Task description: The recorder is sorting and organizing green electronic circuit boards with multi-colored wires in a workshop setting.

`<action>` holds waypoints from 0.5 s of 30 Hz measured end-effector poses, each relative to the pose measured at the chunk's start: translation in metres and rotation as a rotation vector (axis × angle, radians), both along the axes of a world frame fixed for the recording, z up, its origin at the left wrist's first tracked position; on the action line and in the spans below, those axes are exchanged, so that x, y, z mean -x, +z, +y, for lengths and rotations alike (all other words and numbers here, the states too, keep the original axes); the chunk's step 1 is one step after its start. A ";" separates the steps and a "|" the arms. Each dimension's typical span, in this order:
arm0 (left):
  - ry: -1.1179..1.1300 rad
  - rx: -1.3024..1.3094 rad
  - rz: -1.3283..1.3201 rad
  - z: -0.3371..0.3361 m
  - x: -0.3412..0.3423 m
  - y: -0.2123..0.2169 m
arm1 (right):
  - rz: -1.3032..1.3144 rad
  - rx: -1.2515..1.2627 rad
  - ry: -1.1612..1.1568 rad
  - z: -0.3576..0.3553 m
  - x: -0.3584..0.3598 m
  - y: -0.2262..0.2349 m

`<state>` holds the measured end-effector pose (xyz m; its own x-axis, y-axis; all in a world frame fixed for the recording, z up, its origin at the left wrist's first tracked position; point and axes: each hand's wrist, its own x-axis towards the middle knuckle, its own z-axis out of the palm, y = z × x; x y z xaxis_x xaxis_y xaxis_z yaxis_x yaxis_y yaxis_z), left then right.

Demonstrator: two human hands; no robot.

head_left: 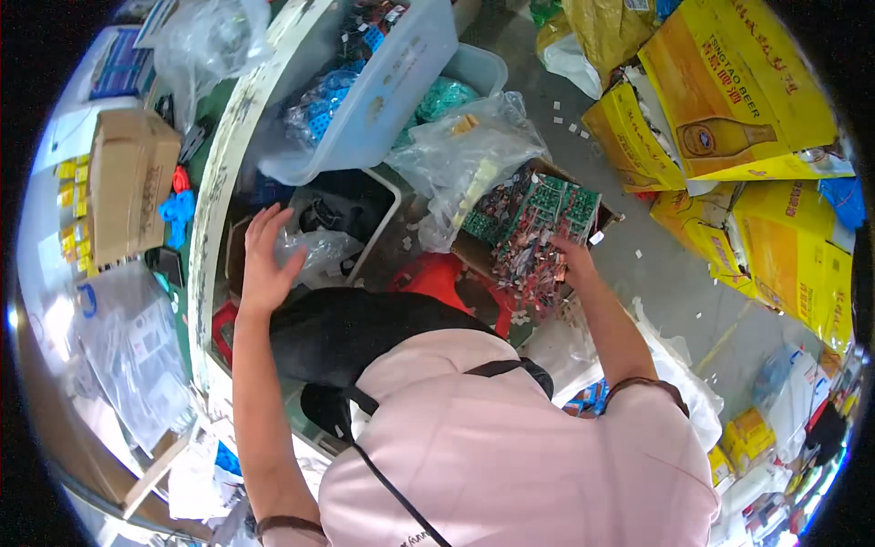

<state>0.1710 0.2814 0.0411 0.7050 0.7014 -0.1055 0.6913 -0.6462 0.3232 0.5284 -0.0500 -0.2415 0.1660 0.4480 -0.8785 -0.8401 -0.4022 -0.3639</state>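
My left hand (266,260) is raised beside the table edge, its fingers spread and nothing in them. Close to it, a clear plastic bag (321,255) lies over a black bin (375,214). My right hand (574,261) is at the right side of a cardboard box (474,253), its fingers closed on green circuit boards (558,208) with many thin red and white wires (529,264). The boards and wires pile above the box rim. Some of the right fingertips are hidden among the wires.
A translucent blue tub (383,100) of blue parts stands beyond my left hand. Crumpled clear plastic (474,155) lies next to the box, and a red stool (437,278) is below it. Yellow cartons (729,91) stand at right. The worn table edge (223,182) runs along the left.
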 end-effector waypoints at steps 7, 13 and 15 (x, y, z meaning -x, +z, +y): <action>0.158 0.167 -0.220 -0.033 0.034 0.013 | 0.147 -0.204 0.247 0.025 -0.067 0.135; 0.372 0.657 -0.765 -0.071 0.057 0.040 | -0.197 -0.356 0.723 0.146 -0.061 0.253; 0.495 0.864 -0.917 -0.086 0.059 0.062 | -0.144 -0.526 0.949 0.194 -0.020 0.307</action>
